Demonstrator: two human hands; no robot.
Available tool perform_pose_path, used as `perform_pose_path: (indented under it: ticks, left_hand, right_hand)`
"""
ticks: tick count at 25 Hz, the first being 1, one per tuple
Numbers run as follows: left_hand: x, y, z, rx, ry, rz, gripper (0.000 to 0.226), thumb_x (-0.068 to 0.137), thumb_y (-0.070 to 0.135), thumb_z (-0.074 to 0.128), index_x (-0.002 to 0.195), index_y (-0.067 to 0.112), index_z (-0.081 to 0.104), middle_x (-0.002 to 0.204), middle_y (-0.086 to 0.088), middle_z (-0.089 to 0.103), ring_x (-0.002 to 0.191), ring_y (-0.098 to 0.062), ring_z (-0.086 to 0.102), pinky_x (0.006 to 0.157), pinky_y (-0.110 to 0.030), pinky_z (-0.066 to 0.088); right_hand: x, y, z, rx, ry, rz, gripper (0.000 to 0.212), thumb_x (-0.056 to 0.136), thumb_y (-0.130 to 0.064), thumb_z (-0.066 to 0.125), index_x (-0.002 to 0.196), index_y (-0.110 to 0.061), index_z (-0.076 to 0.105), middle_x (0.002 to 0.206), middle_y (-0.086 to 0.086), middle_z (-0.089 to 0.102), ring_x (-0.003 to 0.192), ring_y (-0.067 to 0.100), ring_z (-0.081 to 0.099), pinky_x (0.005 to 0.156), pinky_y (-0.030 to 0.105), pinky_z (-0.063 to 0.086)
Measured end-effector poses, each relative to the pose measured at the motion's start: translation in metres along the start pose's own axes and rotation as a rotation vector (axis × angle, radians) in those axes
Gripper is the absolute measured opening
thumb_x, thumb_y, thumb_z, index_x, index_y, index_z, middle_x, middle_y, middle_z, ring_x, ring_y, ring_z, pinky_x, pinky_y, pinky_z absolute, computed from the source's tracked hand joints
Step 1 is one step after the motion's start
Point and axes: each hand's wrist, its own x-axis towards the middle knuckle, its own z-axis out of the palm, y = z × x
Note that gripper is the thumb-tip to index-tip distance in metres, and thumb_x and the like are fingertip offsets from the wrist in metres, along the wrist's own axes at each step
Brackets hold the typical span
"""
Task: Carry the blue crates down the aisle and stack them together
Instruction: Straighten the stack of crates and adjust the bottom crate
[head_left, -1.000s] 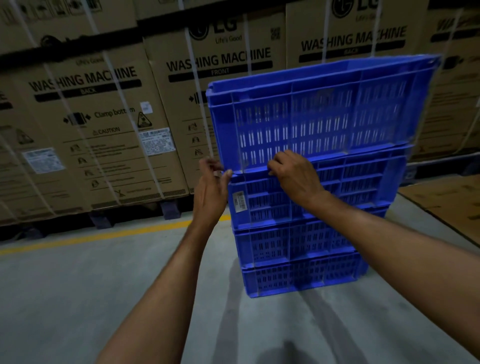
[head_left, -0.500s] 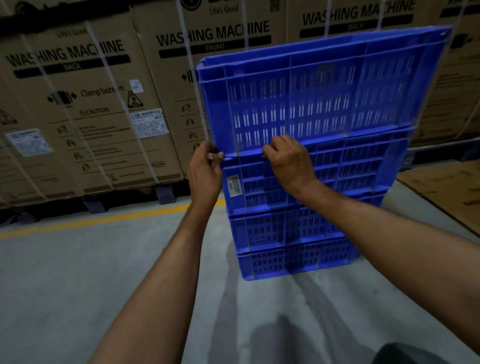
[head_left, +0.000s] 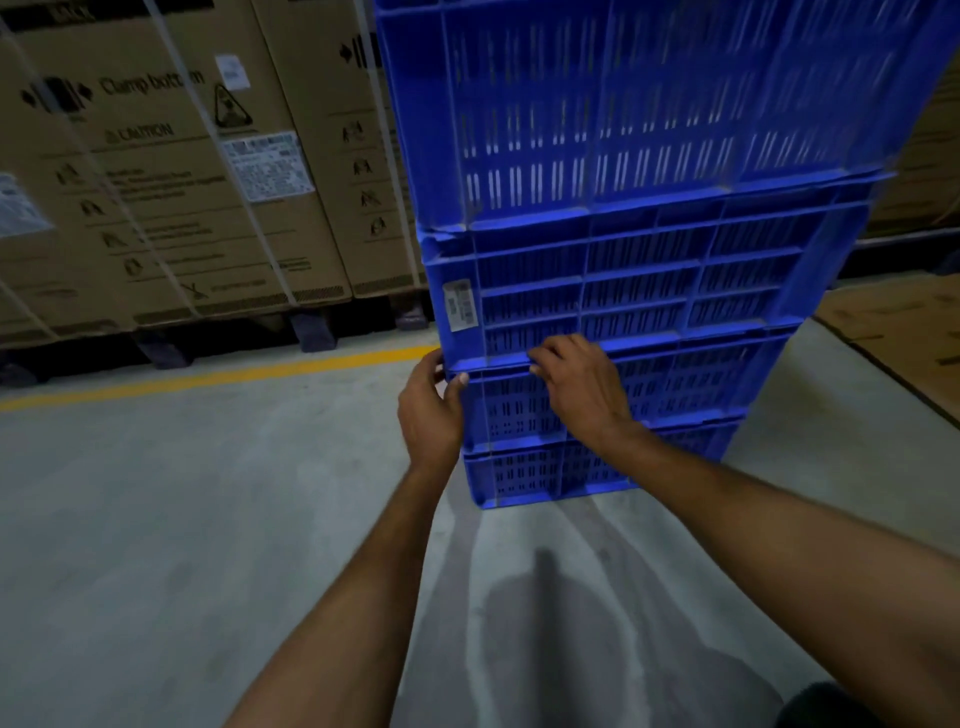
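**Both hands closed on the crate stack at the seam between its second and third crates**

- Concrete floor (head_left: 156, 545): spreads out below the grip and to both sides. Dark shadow patches lie on it under the forearms.
- Cardboard cartons (head_left: 156, 182): a wall of strapped brown cartons up and to the left of the grip. They are printed "Clamp bottom" and "CAUTION" and raised on dark feet.
- Crate stack (head_left: 727, 312): four blue slotted crates, one on another, standing on the floor and held at its near left end.
  - Top crate (head_left: 649, 104): well above the grip. Its upper edge is cut off by the frame.
  - Second crate (head_left: 639, 280): directly above the grip.
  - Third crate (head_left: 685, 384): directly below the grip line, partly covered by the right hand.
  - Bottom crate (head_left: 530, 475): lowest, under both wrists, resting on the floor.
- Flattened cardboard (head_left: 893, 332): on the floor to the right of the grip, beyond the stack.
- Yellow line (head_left: 218, 376): painted on the floor, running left from the grip along the foot of the cartons.
- Left hand (head_left: 428, 410): wrapped round the stack's front left corner at the seam. The thumb lies on the front face and the fingers go round the side, out of sight.
- Right hand (head_left: 582, 389): just right of the left hand, fingers curled over the ledge on the front face at the same seam.
- Cannot tell whether the fingers bear on the second crate's base or the third crate's rim.
- White label (head_left: 460, 305): on the second crate's front left post, just above the left hand. The print is unreadable.
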Motion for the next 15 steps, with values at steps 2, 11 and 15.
perform_pose_path:
  ticks: [2, 11, 15]
  left_hand:
    - [0.003, -0.008, 0.004, -0.023, 0.044, 0.008, 0.03, 0.091, 0.024, 0.069, 0.121, 0.022, 0.064, 0.115, 0.007, 0.071, 0.101, -0.011, 0.068, 0.085, -0.032, 0.057]
    - [0.007, -0.023, 0.005, -0.08, 0.043, 0.078, 0.016, 0.093, 0.026, 0.07, 0.1, 0.031, 0.057, 0.101, 0.02, 0.064, 0.095, -0.008, 0.068, 0.078, -0.04, 0.062]
    - [0.009, -0.02, 0.003, -0.021, 0.047, 0.089, 0.022, 0.091, 0.035, 0.073, 0.098, 0.035, 0.052, 0.101, 0.02, 0.062, 0.091, -0.009, 0.069, 0.076, -0.035, 0.063]
  right_hand:
    - [0.0, -0.002, 0.008, -0.031, 0.045, -0.006, 0.007, 0.089, -0.01, 0.074, 0.095, -0.007, 0.072, 0.085, 0.009, 0.063, 0.077, 0.03, 0.058, 0.062, 0.041, 0.051]
    - [-0.003, 0.0, 0.025, -0.133, 0.168, -0.083, 0.013, 0.088, 0.007, 0.065, 0.094, -0.002, 0.072, 0.081, 0.013, 0.062, 0.074, 0.031, 0.059, 0.067, 0.038, 0.055]
    - [-0.001, 0.003, 0.023, -0.154, 0.198, -0.186, 0.022, 0.092, 0.004, 0.053, 0.1, 0.0, 0.073, 0.082, 0.014, 0.066, 0.074, 0.031, 0.062, 0.065, 0.038, 0.055]
